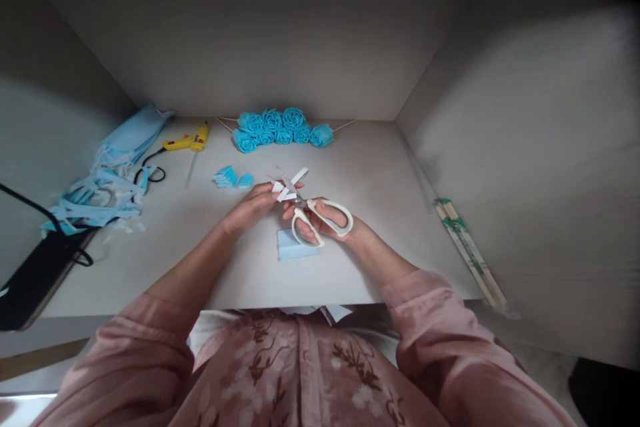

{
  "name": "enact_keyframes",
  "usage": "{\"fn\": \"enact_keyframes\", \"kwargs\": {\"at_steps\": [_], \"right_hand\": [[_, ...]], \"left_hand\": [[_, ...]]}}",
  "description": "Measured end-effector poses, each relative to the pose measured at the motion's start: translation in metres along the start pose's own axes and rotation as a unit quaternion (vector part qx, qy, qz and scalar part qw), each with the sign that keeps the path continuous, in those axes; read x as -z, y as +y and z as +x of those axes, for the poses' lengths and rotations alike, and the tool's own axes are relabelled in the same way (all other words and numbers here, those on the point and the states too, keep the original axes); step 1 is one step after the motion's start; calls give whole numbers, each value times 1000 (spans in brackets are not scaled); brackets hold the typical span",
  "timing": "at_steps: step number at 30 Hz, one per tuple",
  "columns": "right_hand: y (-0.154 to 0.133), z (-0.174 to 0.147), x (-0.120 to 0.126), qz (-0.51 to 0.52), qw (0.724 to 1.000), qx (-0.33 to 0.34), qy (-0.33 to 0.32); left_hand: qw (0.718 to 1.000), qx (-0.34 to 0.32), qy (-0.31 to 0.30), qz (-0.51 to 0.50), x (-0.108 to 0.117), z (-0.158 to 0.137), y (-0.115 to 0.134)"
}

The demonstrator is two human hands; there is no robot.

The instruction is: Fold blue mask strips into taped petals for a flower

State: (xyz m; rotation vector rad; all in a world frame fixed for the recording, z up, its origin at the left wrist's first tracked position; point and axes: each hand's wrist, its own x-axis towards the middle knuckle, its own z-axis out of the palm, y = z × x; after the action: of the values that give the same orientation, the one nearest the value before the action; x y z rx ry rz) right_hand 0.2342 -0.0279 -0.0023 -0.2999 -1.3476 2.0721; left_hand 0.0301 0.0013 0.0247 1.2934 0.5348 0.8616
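My right hand [320, 217] is closed through the white handles of a pair of scissors [330, 215], whose blades point up and to the left. White strips [286, 192] lie around the blades, and the fingers of my left hand [257, 200] are closed on them. Whether the strips are paper or mask fabric I cannot tell. Below the scissors, a pale blue folded piece of mask fabric [295, 247] rests on the table. Left of my left hand are small cut blue petals [227, 177] and another small blue piece [245, 180].
Several blue fabric roses [284, 127] are lined up at the back wall. A yellow glue gun [187, 140] lies left of them. Blue face masks [135, 133] and scraps [95, 203] pile up at the left, near a black power strip [35, 273]. Packaged sticks [470, 253] lie along the right wall.
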Motion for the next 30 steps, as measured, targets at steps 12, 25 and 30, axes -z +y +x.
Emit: {"fn": "enact_keyframes", "kwargs": {"at_steps": [12, 25, 30], "right_hand": [[-7, 0, -2, 48, 999, -2, 14], [-50, -9, -24, -86, 996, -4, 3], [-101, -45, -43, -61, 979, 90, 172]], "left_hand": [[998, -9, 25, 65, 2, 1, -5], [969, -18, 18, 246, -2, 12, -18], [903, -136, -101, 395, -40, 29, -12]]}}
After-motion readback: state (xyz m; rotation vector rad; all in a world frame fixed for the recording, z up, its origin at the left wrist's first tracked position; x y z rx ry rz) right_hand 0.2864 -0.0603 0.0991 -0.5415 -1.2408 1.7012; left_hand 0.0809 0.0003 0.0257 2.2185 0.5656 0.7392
